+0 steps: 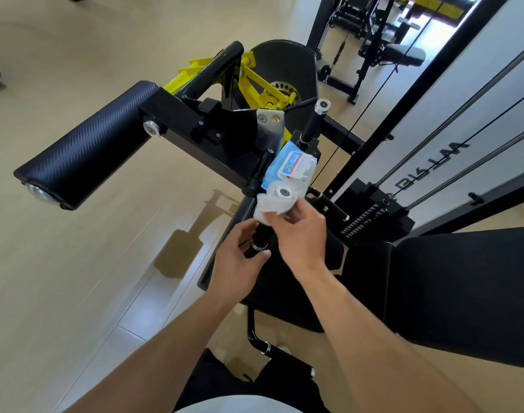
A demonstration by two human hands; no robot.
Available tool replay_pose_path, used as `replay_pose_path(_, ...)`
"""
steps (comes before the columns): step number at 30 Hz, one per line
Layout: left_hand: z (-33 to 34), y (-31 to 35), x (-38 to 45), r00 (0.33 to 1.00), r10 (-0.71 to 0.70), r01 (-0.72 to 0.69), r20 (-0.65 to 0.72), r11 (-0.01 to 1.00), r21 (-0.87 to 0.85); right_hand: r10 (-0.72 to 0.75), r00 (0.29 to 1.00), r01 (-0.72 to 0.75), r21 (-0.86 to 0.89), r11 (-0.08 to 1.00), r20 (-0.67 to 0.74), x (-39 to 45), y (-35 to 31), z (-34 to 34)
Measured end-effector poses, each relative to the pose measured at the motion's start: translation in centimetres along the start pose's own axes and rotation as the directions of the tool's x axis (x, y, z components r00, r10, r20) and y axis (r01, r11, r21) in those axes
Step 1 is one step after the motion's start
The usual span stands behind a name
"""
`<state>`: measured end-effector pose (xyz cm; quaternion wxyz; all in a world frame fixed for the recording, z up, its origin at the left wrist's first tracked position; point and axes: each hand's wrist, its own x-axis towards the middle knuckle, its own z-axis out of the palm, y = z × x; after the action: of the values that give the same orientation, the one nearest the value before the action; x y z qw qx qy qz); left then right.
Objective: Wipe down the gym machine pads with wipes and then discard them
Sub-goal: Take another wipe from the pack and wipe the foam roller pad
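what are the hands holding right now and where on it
The right hand pinches a white wipe at its lower edge, the wipe draped over a handle end by the wipes pack. The left hand curls round the black handle bar.

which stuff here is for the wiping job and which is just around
For the job:
- white wipe, pinched by the right hand
- pack of wipes on the machine
- roller pad
- seat pad
- left hand on the handle

Just around:
- weight stack
- bench in the background
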<state>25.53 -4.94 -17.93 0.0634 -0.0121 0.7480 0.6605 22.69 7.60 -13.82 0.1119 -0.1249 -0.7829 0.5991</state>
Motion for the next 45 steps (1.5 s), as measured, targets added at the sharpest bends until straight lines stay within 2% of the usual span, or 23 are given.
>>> replay_pose_path(3, 0.7, -0.3, 1.2, 0.998, -0.025, 0.021, 0.061, 0.998, 0.055, 0.13, 0.986, -0.109, -0.184, 0.977, 0.103, -1.4, 2.4, 0.2)
replay_pose_path(5, 0.9, -0.9, 1.2, 0.995, -0.057, 0.048, 0.087, 0.993, 0.106, 0.174, 0.978, -0.137, -0.269, 0.953, 0.118, -1.9, 3.0, 0.3)
replay_pose_path(8, 1.2, -2.0, 0.5, 0.995, -0.009, -0.005, 0.101, 0.99, 0.14, 0.096, 0.995, -0.088, -0.185, 0.979, 0.034, -0.6, 1.5, 0.2)
replay_pose_path(11, 1.1, -2.5, 0.2, 0.997, -0.038, 0.037, 0.06, 0.999, 0.017, 0.011, 1.0, -0.011, -0.009, 1.0, -0.014, 0.9, -0.6, -0.3)
replay_pose_path(14, 0.7, -2.6, 0.5, 0.996, -0.085, 0.088, 0.031, 0.991, -0.101, 0.015, 1.0, -0.014, -0.086, 0.996, 0.017, 0.1, 0.3, 0.2)
replay_pose_path(18, 0.8, -2.7, 0.5, 0.995, -0.094, 0.097, 0.028, 0.988, -0.122, 0.189, 0.977, -0.149, -0.316, 0.937, 0.098, -1.8, 3.3, 1.3)
replay_pose_path(20, 1.1, -2.7, 0.2, 0.996, -0.084, 0.087, 0.041, 0.992, -0.091, 0.202, 0.974, -0.163, -0.298, 0.941, 0.105, -1.5, 3.2, 1.0)
replay_pose_path(23, 1.3, -2.7, 0.0, 0.995, -0.085, 0.089, 0.043, 0.993, -0.078, 0.085, 0.994, -0.074, -0.143, 0.987, 0.074, 0.1, 1.1, -0.3)
replay_pose_path(25, 1.7, -2.8, -0.1, 0.996, -0.087, 0.087, 0.016, 0.995, -0.057, -0.003, 0.998, 0.005, -0.025, 1.0, 0.07, 1.4, -0.2, -1.2)
replay_pose_path(27, 2.5, -2.7, -0.3, 0.994, -0.107, 0.107, -0.016, 0.994, -0.023, -0.026, 0.991, 0.022, 0.034, 0.999, 0.133, 2.2, -0.3, -1.6)
replay_pose_path(29, 3.4, -2.4, -0.5, 0.989, -0.126, 0.128, -0.083, 0.992, 0.018, 0.012, 0.966, -0.006, -0.021, 1.0, 0.26, 2.3, 1.2, -1.8)
replay_pose_path(31, 4.2, -2.1, -0.6, 0.975, -0.144, 0.152, -0.168, 0.988, 0.038, 0.094, 0.902, -0.045, -0.125, 0.991, 0.422, 2.0, 3.6, -1.9)
replay_pose_path(33, 4.9, -1.7, -0.8, 0.959, -0.14, 0.155, -0.247, 0.987, 0.044, 0.124, 0.842, -0.016, -0.206, 0.979, 0.525, 2.0, 5.4, -1.9)
replay_pose_path(36, 5.9, -1.2, -1.3, 0.931, -0.143, 0.18, -0.336, 0.98, 0.081, 0.053, 0.818, 0.04, -0.149, 0.988, 0.573, 3.6, 4.5, -2.1)
replay_pose_path(40, 8.1, -0.8, -2.7, 0.883, -0.203, 0.216, -0.424, 0.976, -0.018, -0.142, 0.805, 0.141, 0.047, 0.989, 0.576, 6.1, 1.8, -2.9)
replay_pose_path(43, 10.7, -0.7, -4.3, 0.832, -0.217, 0.191, -0.51, 0.976, -0.104, -0.115, 0.777, 0.053, 0.118, 0.992, 0.619, 6.0, 2.3, -3.2)
replay_pose_path(45, 12.7, -0.5, -5.7, 0.782, -0.234, 0.186, -0.578, 0.972, -0.142, -0.068, 0.754, 0.037, 0.061, 0.997, 0.653, 5.0, 4.0, -3.4)
